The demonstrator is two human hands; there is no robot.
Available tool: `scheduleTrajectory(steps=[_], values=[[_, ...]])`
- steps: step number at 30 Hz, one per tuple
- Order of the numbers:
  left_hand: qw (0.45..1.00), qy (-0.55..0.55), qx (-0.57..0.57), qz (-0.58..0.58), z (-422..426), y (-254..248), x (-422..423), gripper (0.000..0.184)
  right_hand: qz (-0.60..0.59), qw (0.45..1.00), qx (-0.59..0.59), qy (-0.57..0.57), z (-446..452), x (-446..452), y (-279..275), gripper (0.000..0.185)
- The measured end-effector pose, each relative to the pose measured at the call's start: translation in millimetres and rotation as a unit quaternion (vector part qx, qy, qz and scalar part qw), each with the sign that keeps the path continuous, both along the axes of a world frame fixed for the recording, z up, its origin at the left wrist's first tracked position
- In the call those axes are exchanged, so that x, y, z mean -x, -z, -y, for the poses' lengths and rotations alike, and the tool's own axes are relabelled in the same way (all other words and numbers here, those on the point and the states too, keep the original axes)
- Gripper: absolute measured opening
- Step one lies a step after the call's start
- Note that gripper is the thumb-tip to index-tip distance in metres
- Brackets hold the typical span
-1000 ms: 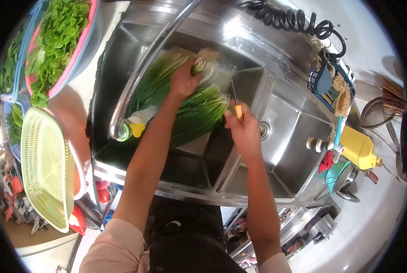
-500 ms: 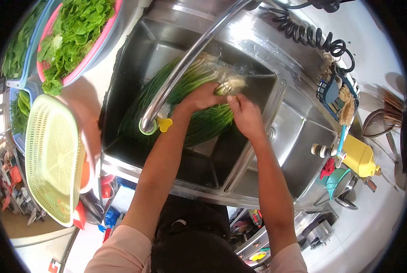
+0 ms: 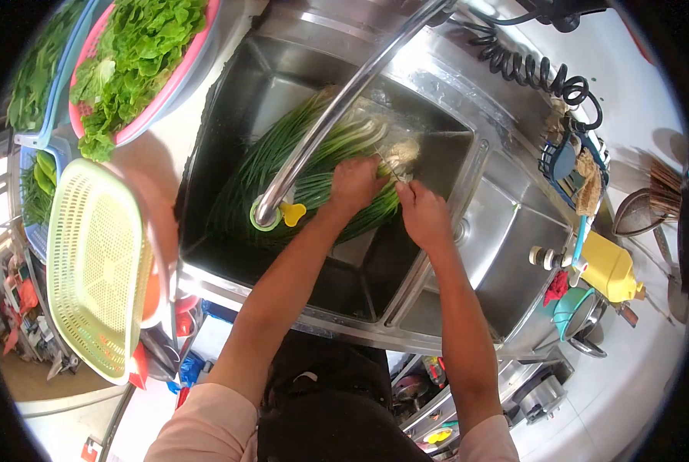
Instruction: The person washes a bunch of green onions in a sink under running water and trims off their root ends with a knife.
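head camera, looking down into a double metal sink (image 3: 344,306): i can see a big bunch of spring onions (image 3: 283,150) lying in the left basin, around the middle of the frame, with the green tops fanned toward the lower left and the pale root ends (image 3: 400,150) toward the upper right. the left hand (image 3: 356,185) is curled over the bunch, gripping some stalks just below the roots. close beside it, the right hand (image 3: 425,214) is clenched around a knife (image 3: 388,166); the handle is hidden in the fist, and the thin blade points to the upper left, near the roots. i cannot tell whether the edge touches them. the tap (image 3: 323,131) arches across the bunch from the top of the frame, with a yellow tab (image 3: 293,214) by its mouth. at upper left, lettuce (image 3: 140,61) fills a pink basket (image 3: 115,146) on the bench (image 3: 173,137), and a pale green colander (image 3: 94,269) leans below it. over at upper right hangs a coiled black hose (image 3: 529,75), with a sponge (image 3: 587,185) below it and a yellow jug (image 3: 608,266) lower still.
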State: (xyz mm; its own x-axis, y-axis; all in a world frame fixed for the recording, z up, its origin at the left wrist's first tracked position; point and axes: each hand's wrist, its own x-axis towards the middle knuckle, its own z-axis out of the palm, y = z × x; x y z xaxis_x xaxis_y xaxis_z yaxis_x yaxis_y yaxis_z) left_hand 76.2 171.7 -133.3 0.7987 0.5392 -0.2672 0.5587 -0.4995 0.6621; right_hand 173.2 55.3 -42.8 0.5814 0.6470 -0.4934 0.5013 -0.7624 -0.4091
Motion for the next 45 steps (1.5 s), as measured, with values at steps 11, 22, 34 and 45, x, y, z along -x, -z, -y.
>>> scheduleTrajectory(steps=[11,22,34,45], values=[[0.995,-0.003,-0.031,0.09,1.9,0.6,15.8,0.028,0.014,1.0,0.006,0.004,-4.9,7.6,2.5,0.046],[0.989,-0.015,0.097,0.109,-7.9,-10.5,21.8,0.021,-0.099,0.992,-0.078,0.003,-1.2,-9.3,38.8,0.045],[0.961,-0.025,0.253,0.109,-28.0,-11.9,26.4,0.02,-0.324,0.918,-0.171,0.151,-3.8,-6.1,36.8,0.035],[0.962,-0.016,0.254,0.102,-20.1,-1.0,28.1,0.019,-0.392,0.896,-0.133,0.159,-2.5,-12.7,24.9,0.031]])
